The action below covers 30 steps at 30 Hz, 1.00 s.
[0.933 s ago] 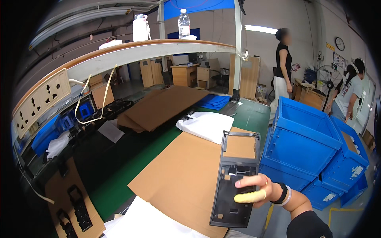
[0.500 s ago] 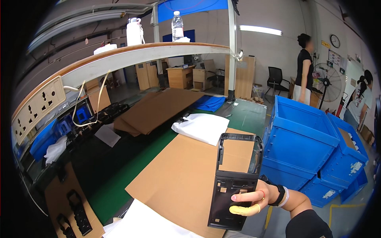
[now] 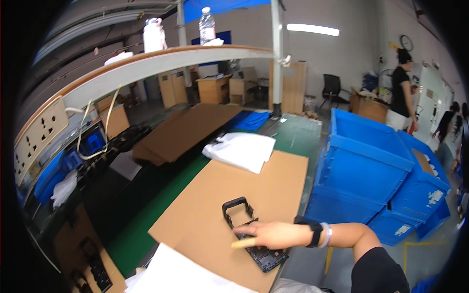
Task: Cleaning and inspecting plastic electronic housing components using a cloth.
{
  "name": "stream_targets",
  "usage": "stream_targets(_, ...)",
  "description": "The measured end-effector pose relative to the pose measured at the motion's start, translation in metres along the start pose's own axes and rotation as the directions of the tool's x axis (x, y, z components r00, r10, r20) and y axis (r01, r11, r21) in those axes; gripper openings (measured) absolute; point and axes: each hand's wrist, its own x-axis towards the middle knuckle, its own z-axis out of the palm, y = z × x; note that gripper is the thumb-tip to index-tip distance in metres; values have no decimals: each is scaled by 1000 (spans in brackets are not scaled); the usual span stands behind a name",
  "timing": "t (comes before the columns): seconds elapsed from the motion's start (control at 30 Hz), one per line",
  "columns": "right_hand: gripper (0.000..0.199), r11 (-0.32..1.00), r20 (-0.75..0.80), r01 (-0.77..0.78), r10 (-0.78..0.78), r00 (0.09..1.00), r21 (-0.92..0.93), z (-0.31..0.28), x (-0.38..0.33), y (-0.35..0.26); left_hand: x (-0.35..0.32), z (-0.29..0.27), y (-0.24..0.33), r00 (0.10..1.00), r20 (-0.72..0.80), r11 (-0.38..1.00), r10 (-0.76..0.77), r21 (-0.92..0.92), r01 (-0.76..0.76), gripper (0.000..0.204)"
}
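My right hand [image 3: 268,235] reaches in from the right, its fingers over a black plastic frame [image 3: 267,259] with one large opening at its far end. A yellow finger cot covers one fingertip. The hand grips the frame across its middle; the thumb is hidden. The frame lies at or just above a brown cardboard sheet [image 3: 195,205], showing its ribbed, detailed side. My left hand is out of view.
White sheets [image 3: 181,273] lie on the near cardboard, a white bag [image 3: 242,149] at its far end. More black frames [image 3: 97,268] lie at lower left. Stacked blue crates [image 3: 364,166] stand to the right. A shelf [image 3: 171,58] with a socket strip [image 3: 41,132] crosses above the bench.
My right hand has brought the black frame down and left from upright to nearly flat over the cardboard, its ribbed side now showing. The view has shifted slightly; a person in the background moved right.
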Motion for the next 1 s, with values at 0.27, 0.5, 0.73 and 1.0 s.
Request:
stream_targets(0.27, 52, 694, -17, -719, 720, 694, 37, -16, -27, -18, 0, -8, 9, 999, 25, 999, -48, -25, 48, 58)
stream_targets(0.5, 30, 695, 81, -713, 709, 701, 95, 3, -29, -13, 4, -9, 7, 999, 27, 999, -33, -28, 34, 59)
stream_targets(0.73, 24, 663, 93, -725, 723, 685, 186, -2, -11, -9, 0, -9, 6, 996, 25, 996, -82, -40, 83, 57)
stream_targets(1.0, 26, 429, 138, -734, 809, 571, 526, 16, -23, 35, 5, -2, 6, 1000, 25, 1000, -18, 1, 17, 49)
